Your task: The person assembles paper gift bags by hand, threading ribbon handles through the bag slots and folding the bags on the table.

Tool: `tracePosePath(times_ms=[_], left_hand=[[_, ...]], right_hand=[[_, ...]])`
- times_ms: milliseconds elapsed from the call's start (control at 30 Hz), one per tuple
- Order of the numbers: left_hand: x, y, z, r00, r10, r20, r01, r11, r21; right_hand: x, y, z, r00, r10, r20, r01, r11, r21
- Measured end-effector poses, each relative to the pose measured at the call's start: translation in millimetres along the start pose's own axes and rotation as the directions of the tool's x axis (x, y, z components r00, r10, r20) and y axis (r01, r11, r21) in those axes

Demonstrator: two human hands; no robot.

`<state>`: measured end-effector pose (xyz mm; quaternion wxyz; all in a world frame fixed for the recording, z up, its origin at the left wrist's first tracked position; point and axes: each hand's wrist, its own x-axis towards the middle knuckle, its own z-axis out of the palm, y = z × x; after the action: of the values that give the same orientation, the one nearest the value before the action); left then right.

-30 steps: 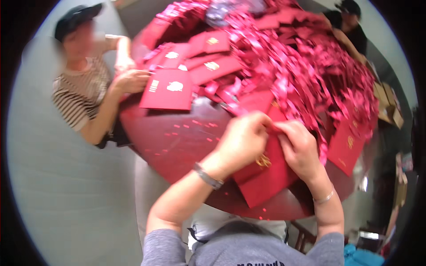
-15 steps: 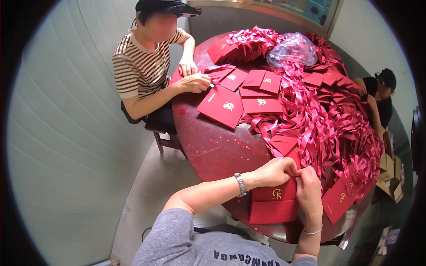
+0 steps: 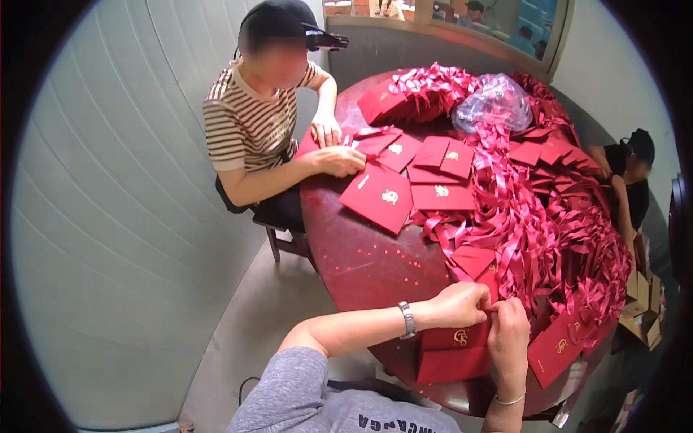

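- So, far left of the left grip, a co-worker in a striped top (image 3: pixel 249 133) is sitting at the counter (image 3: pixel 346 270), hands working among red bags.
- Between that person and the left grip, a loose red bag (image 3: pixel 377 198) is lying flat, and little red scraps (image 3: pixel 372 250) are dotting the counter. Those could end up stuck to stuff, tbh, if a bag gets dragged over them.
- Right below both grips, the main flat red bag (image 3: pixel 451 364) with its gold emblem is resting near the counter edge. If a forearm is nudging it, it could slide off.
- Left grip (image 3: pixel 460 304): fingers are closing together in a pinch, seemingly on a thin red strip (image 3: pixel 492 309). Probably ribbon, but it's too small to be sure.
- Right grip (image 3: pixel 510 332): just beside the left one, also pinching, looks like the same strip. If either side is pulling unevenly, it could slip or kink.
- Just beyond and right of the right grip, a huge ribbon heap (image 3: pixel 538 234) is sprawling. Snag city: one loose loop catching could tug the bags around.
- Right of the right grip, another red bag (image 3: pixel 552 355) is lying near the edge, so a stray elbow could knock it down.
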<state>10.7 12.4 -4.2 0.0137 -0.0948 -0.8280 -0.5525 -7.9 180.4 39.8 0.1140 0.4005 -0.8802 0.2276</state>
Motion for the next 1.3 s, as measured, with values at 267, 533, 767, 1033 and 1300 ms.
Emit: tracePosePath(times_ms=[267,533,767,1033,1300], left_hand=[[10.9,-9.1,-6.6,0.986,-0.101,0.129,0.121,0.98,-0.157],[11.8,-21.9,-17.2,0.949,-0.275,0.154,0.311,0.744,-0.592],[7.9,-37.4,-7.4,0.931,-0.303,0.204,0.365,0.803,-0.471],[6.3,-40.7,-15.5,0.918,-0.306,0.251,0.388,0.822,-0.417],[3.7,-32.5,-17.6,0.915,-0.321,0.243,0.398,0.809,-0.432]], right_hand=[[5.9,6.7,7.8,0.996,-0.049,-0.069,0.05,0.999,0.01],[7.7,25.5,11.0,0.993,-0.016,-0.116,0.037,0.982,0.184],[-4.3,33.8,31.4,0.992,0.08,-0.093,-0.059,0.975,0.212],[-0.7,29.8,37.8,0.993,0.089,-0.084,-0.068,0.971,0.23],[-2.3,40.9,39.6,0.998,0.032,-0.049,-0.017,0.957,0.29]])
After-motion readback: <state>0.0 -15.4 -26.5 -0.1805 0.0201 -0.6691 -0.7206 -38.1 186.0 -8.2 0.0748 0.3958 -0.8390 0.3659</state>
